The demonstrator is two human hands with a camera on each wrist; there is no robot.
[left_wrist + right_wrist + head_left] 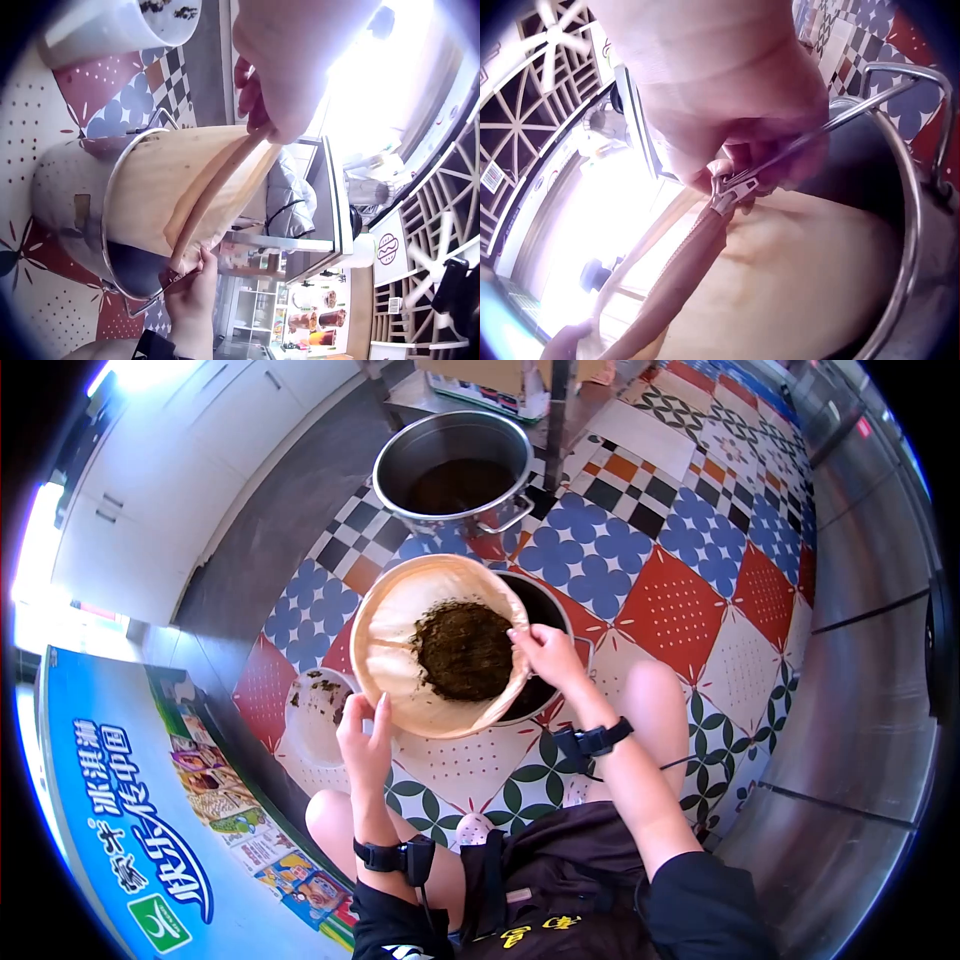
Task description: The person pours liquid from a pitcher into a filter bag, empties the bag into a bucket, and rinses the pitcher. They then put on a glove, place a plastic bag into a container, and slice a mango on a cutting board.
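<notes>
Cloth strainer (pixel 390 635), loaded with dark loose matter (pixel 465 650), held at the mouth of the near steel pot (pixel 64 199); its rim is gripped by the left hand (pixel 365 740) and pinched by the right hand (pixel 548 657). Beyond that pot, a second pot (pixel 405 452) is placed; to its left, a white tub (pixel 308 735).

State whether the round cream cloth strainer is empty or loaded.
Loaded, not full: a dark brown grainy mound lies inside the round cream cloth strainer, with bare cloth showing beside it.
</notes>
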